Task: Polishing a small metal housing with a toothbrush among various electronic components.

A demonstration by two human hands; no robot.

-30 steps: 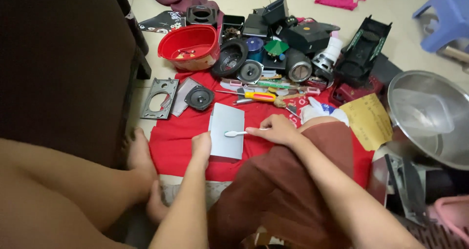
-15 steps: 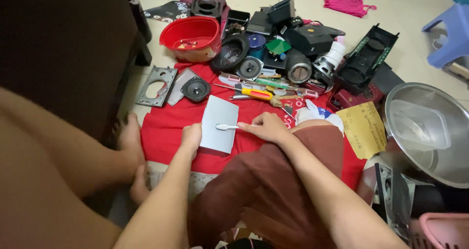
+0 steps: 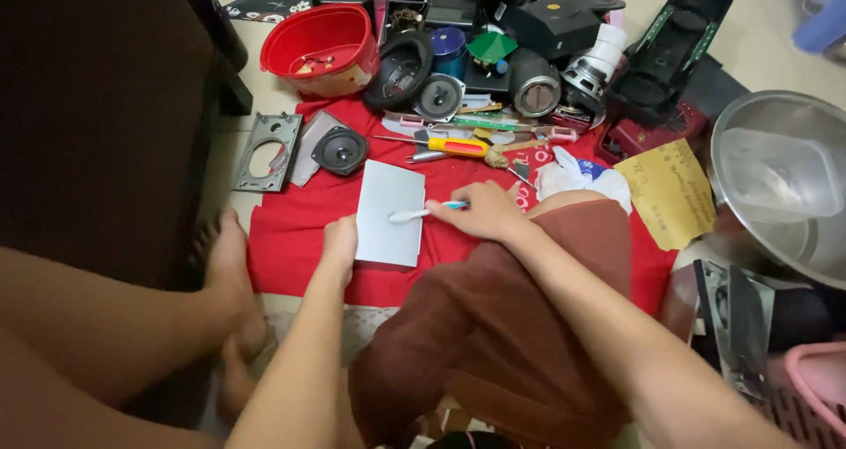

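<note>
Head view: a grey plate [image 3: 389, 213] on the red cloth [image 3: 291, 229] is gripped at its edge by the left hand [image 3: 339, 240]; a toothbrush [image 3: 425, 211] is clasped over it by the right hand [image 3: 485, 211].

Red cloth [image 3: 300, 237] spread under grip area. Small round speaker [image 3: 339, 150] just up-left of grip, grey metal bracket [image 3: 267, 152] further left. Yellow-handled screwdriver [image 3: 449, 146] just above grip. Red plastic bowl [image 3: 322, 37] far up-left. Black speaker cone [image 3: 402, 68] and cylindrical motor [image 3: 535, 84] well above. Yellow paper [image 3: 671, 192] to right, steel bowl [image 3: 780, 180] far right.
</note>
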